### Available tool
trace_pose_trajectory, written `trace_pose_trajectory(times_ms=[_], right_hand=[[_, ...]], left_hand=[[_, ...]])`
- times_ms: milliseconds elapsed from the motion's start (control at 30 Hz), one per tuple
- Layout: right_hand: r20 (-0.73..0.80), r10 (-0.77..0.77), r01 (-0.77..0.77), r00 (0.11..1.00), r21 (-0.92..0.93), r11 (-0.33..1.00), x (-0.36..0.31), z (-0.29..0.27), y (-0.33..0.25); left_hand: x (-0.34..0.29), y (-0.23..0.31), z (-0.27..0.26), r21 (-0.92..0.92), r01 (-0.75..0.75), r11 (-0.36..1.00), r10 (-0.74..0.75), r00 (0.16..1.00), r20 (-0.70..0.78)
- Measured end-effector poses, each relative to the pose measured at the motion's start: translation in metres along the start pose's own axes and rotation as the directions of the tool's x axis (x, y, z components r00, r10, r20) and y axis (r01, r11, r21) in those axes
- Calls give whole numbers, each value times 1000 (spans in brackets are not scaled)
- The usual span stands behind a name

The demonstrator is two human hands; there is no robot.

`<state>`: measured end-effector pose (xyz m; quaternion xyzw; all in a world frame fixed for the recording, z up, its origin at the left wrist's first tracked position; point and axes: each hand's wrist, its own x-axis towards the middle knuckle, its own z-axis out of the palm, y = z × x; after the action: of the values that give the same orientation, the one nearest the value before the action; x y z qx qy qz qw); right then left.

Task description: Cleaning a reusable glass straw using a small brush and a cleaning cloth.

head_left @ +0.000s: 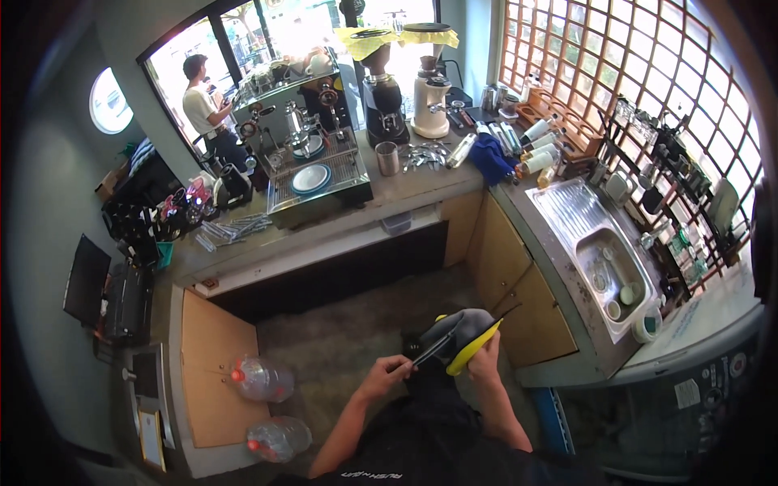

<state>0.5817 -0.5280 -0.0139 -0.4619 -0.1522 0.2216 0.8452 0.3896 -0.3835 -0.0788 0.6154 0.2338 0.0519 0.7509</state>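
Note:
In front of my body, my left hand (392, 374) pinches the near end of a slim dark long-handled utensil (431, 350); its exact kind does not show. A thick cloth (465, 326), grey on one face and bright yellow on the other, is folded around the utensil's middle. My right hand (485, 360) grips this cloth from the right, its fingers partly hidden behind the yellow side. A thin dark tip pokes out beyond the cloth at the upper right; whether it belongs to the same utensil I cannot tell. Both hands are above the floor, away from the counters.
Ahead, the counter carries an espresso machine (320, 194), two grinders (429, 101), a metal cup (388, 159) and loose cutlery (425, 154). A sink (606, 271) holding dishes is at right. Large plastic bottles (263, 379) stand on the left floor. Outside the window is a person (203, 105).

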Motion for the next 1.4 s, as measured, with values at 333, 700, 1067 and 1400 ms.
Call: trace_pose_trajectory(times_ms=[333, 700, 1067, 1400], right_hand=[[-131, 187, -188, 974, 6, 982, -65, -83, -9], [92, 90, -99, 992, 99, 990, -22, -160, -143], [161, 56, -36, 985, -124, 992, -23, -257, -222], [143, -77, 112, 987, -255, 960, -32, -333, -198]], left_hand=[[-54, -42, 79, -99, 72, 992, -67, 996, 56], [-7, -21, 211, -481, -193, 855, 126, 978, -169], [34, 5, 396, -71, -226, 972, 219, 972, -88], [33, 4, 422, 34, -155, 987, 153, 986, 66]])
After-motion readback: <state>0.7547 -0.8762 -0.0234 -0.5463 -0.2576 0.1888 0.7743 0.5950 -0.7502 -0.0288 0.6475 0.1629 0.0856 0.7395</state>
